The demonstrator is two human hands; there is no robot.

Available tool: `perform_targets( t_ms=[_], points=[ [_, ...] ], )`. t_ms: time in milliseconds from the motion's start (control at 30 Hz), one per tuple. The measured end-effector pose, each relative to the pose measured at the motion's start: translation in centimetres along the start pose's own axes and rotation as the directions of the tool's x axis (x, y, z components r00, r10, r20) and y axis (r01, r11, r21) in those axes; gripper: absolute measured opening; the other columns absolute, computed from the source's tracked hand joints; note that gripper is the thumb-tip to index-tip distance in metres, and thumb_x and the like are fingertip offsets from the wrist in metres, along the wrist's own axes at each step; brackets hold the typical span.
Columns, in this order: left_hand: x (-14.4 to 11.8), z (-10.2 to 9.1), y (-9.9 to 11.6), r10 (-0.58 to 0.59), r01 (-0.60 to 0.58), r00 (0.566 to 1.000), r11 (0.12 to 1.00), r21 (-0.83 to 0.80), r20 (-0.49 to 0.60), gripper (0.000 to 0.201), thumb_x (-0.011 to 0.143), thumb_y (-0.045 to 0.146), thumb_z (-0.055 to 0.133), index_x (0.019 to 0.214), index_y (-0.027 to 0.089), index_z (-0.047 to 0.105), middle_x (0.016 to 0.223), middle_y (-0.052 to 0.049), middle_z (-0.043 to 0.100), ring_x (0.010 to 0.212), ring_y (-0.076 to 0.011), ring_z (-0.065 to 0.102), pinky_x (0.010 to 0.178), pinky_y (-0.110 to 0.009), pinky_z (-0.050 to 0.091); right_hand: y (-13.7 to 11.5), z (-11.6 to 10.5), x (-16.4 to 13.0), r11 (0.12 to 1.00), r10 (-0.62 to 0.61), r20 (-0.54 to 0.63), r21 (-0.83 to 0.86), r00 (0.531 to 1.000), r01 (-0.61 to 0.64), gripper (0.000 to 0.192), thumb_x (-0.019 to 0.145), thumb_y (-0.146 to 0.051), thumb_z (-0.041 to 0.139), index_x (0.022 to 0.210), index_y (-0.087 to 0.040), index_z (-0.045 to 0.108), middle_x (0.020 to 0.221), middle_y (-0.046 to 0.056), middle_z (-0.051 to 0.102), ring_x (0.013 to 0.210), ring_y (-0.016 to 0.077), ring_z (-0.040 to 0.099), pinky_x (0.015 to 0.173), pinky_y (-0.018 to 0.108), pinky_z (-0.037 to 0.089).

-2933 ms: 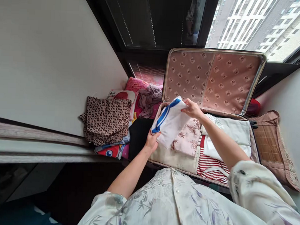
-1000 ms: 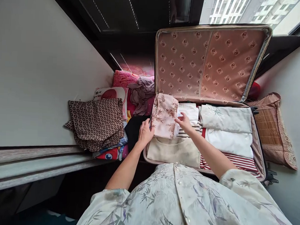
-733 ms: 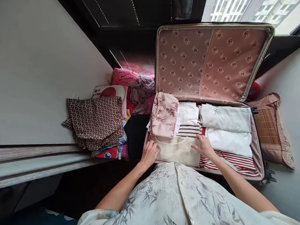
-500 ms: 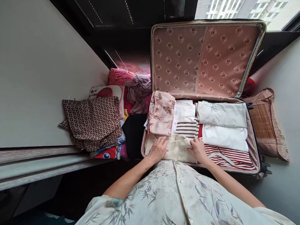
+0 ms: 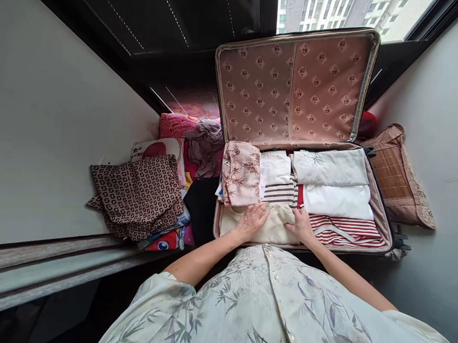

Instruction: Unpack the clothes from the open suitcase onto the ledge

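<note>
Head view: cream top (image 5: pixel 277 229) lies folded flat in my suitcase (image 5: pixel 381 218), near edge, left corner to about mid-edge. Off-white, faint pale print, soft creases, neckline toward the far side. Left hand (image 5: pixel 251 219) palm down on it, fingers extended, nothing gripped. Right hand (image 5: pixel 301 226) on its right end, fingers partly bent, thumb out to the left; can't tell if any fabric is pinched. Pink leaf-print garment (image 5: pixel 244 172) runs along the left edge, just beyond the top. Black-striped garment (image 5: pixel 279 193) sits right of it, red-striped one (image 5: pixel 348 230) fills the near right corner, white one (image 5: pixel 337 200) just beyond that.
</note>
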State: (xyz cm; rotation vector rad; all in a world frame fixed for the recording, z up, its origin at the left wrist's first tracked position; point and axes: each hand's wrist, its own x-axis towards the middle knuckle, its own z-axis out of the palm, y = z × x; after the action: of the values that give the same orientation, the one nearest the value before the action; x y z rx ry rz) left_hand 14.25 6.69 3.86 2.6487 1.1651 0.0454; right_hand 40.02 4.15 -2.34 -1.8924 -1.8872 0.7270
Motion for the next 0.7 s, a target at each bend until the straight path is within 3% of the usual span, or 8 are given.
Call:
perform_targets(
  t_ms=[100, 200, 300, 367, 433, 500, 600, 700],
  points=[
    [1.5, 0.7, -0.3, 0.058, -0.057, 0.998, 0.991, -0.124, 0.004, 0.079, 0.084, 0.006, 0.064, 0.156, 0.015, 0.034, 0.162, -0.022, 0.04, 0.152, -0.033, 0.036, 0.119, -0.05, 0.038, -1.2, -0.7, 0.1, 0.994, -0.1, -0.008, -0.049, 0.995, 0.1, 0.027, 0.07, -0.021, 0.065, 0.097, -0.021, 0.069, 0.132, 0.016, 0.057, 0.115, 0.035, 0.052, 0.101, 0.053, 0.046],
    [3.2, 1.0, -0.9, 0.079, -0.065, 0.995, 0.977, -0.205, 0.057, 0.096, 0.075, 0.007, 0.07, 0.16, 0.012, 0.025, 0.164, -0.024, 0.035, 0.155, -0.0348, 0.031, 0.121, -0.051, 0.035, -2.6, -1.4, -1.1, 0.941, -0.314, 0.039, -0.116, 0.949, 0.316, 0.023, 0.072, -0.011, 0.065, 0.091, -0.023, 0.07, 0.153, 0.015, 0.049, 0.132, 0.0405, 0.043, 0.106, 0.059, 0.041],
    [4.0, 0.4, -1.4, 0.133, -0.109, 0.985, 0.973, -0.202, 0.11, 0.085, 0.076, 0.005, 0.066, 0.156, 0.012, 0.037, 0.156, -0.021, 0.046, 0.151, -0.0362, 0.035, 0.121, -0.05, 0.034, -3.4, -1.9, -2.9, 0.854, -0.503, 0.194, -0.036, 0.843, 0.518, 0.026, 0.074, -0.005, 0.061, 0.093, -0.022, 0.068, 0.153, 0.014, 0.053, 0.133, 0.0348, 0.047, 0.105, 0.053, 0.044],
    [3.8, -0.4, -1.7, 0.178, -0.152, 0.973, 0.972, -0.177, 0.144, 0.072, 0.077, 0.004, 0.063, 0.147, 0.014, 0.05, 0.144, -0.019, 0.057, 0.143, -0.0364, 0.044, 0.117, -0.05, 0.036, -3.6, -2.2, -3.7, 0.834, -0.547, 0.265, 0.091, 0.794, 0.544, 0.027, 0.075, -0.003, 0.055, 0.092, -0.022, 0.066, 0.136, 0.013, 0.065, 0.119, 0.0273, 0.058, 0.098, 0.043, 0.049],
    [3.3, -1.3, -1.9, 0.212, -0.181, 0.956, 0.97, -0.16, 0.204, 0.058, 0.077, 0.005, 0.064, 0.135, 0.014, 0.061, 0.127, -0.017, 0.065, 0.128, -0.0344, 0.055, 0.111, -0.049, 0.04, -3.8, -2.9, -4.0, 0.836, -0.545, 0.228, 0.221, 0.807, 0.502, 0.023, 0.08, -0.005, 0.051, 0.091, -0.022, 0.063, 0.109, 0.01, 0.073, 0.098, 0.0218, 0.064, 0.086, 0.034, 0.053],
    [2.6, -2.1, -2.3, 0.218, -0.184, 0.939, 0.972, -0.145, 0.267, 0.038, 0.08, 0.009, 0.067, 0.117, 0.014, 0.07, 0.112, -0.015, 0.068, 0.114, -0.0319, 0.06, 0.106, -0.047, 0.043, -4.2, -4.0, -3.7, 0.832, -0.503, 0.121, 0.336, 0.856, 0.442, 0.018, 0.087, -0.01, 0.049, 0.093, -0.021, 0.061, 0.089, 0.006, 0.07, 0.082, 0.0191, 0.064, 0.075, 0.031, 0.053],
    [1.1, -3.2, -2.9, 0.182, -0.143, 0.94, 0.978, -0.153, 0.287, 0.014, 0.08, 0.016, 0.073, 0.094, 0.016, 0.073, 0.104, -0.014, 0.07, 0.11, -0.0306, 0.062, 0.106, -0.045, 0.043, -5.3, -6.5, -2.7, 0.806, -0.441, 0.038, 0.456, 0.897, 0.377, 0.01, 0.092, -0.021, 0.052, 0.096, -0.021, 0.061, 0.087, 0.005, 0.07, 0.077, 0.0174, 0.065, 0.071, 0.029, 0.053],
    [-0.6, -4.6, -3.4, 0.113, -0.026, 0.948, 0.959, -0.281, 0.299, 0.016, 0.078, 0.018, 0.076, 0.092, 0.022, 0.073, 0.097, -0.008, 0.073, 0.102, -0.0259, 0.067, 0.105, -0.039, 0.045, -6.6, -9.4, -1.3, 0.811, -0.395, 0.094, 0.503, 0.914, 0.299, 0.01, 0.088, -0.03, 0.059, 0.093, -0.022, 0.063, 0.088, 0.006, 0.072, 0.078, 0.0201, 0.067, 0.071, 0.033, 0.055]
  ],
)
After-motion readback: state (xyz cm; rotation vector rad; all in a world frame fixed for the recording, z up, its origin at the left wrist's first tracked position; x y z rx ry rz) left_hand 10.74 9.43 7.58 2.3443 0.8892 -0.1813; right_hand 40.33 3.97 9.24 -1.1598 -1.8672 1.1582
